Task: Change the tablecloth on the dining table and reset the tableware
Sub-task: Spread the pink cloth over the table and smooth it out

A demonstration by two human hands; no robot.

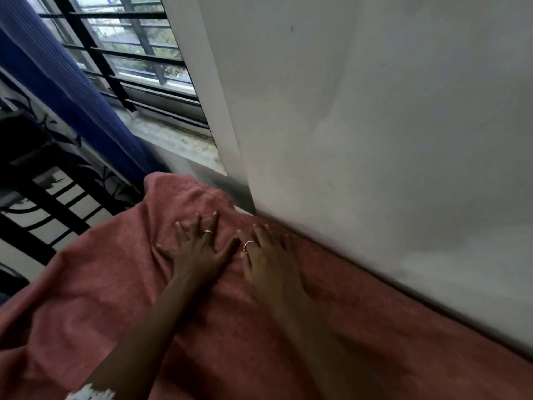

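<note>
Looked like a room in a home: barred window [121, 56] with a blue curtain [57, 79] beside it, plain painted wall [389, 125] on the right. A pink cloth [202, 327] covered a table pushed against that wall, black metal-frame furniture [43, 209] alongside.

Matt, nubbly pink cloth tablecloth [115, 284]

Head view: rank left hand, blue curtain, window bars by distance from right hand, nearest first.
From the right hand:
1. Left hand, just beside it on the pink tablecloth.
2. Blue curtain, hanging left, beyond the table.
3. Window bars, top left, farthest.
</note>
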